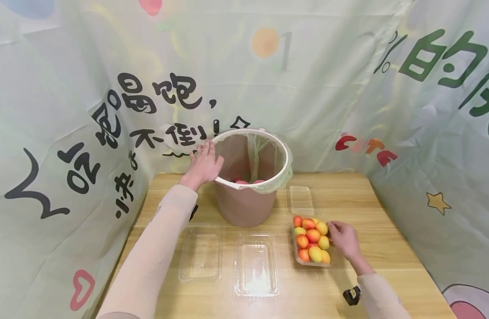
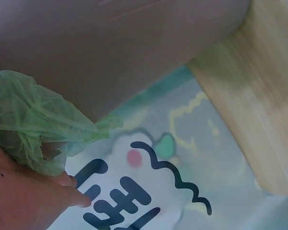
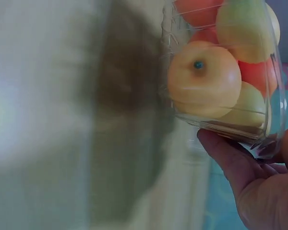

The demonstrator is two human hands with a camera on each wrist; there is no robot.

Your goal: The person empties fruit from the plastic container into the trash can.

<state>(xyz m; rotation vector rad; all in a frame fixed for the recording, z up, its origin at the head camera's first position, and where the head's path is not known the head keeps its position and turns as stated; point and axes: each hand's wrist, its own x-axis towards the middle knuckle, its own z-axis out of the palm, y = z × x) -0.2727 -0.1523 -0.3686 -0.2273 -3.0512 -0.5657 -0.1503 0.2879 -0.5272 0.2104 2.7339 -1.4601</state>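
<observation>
My right hand (image 1: 344, 239) holds the right side of a clear plastic box (image 1: 313, 263) by its edge. Red-orange and yellow round fruit (image 3: 204, 79) fill the box. In the right wrist view, the thumb lies against the box's outside wall, with other fingers partly hidden. Whether the box is lifted off the table cannot be told. My left hand (image 1: 204, 165) rests on the left rim of a brownish-pink bucket (image 1: 246, 206), its fingers spread and fairly straight. A thin green bag (image 2: 33, 115) lines the bucket and hangs over the rim, touching that hand.
Two clear plastic trays (image 1: 255, 290) lie on the wooden table (image 1: 340, 192) in front of the bucket. Another clear piece (image 1: 301, 201) lies behind the fruit box. Reddish things (image 1: 241, 181) show inside the bucket. Printed cloth walls (image 1: 316, 110) enclose the table's back and sides.
</observation>
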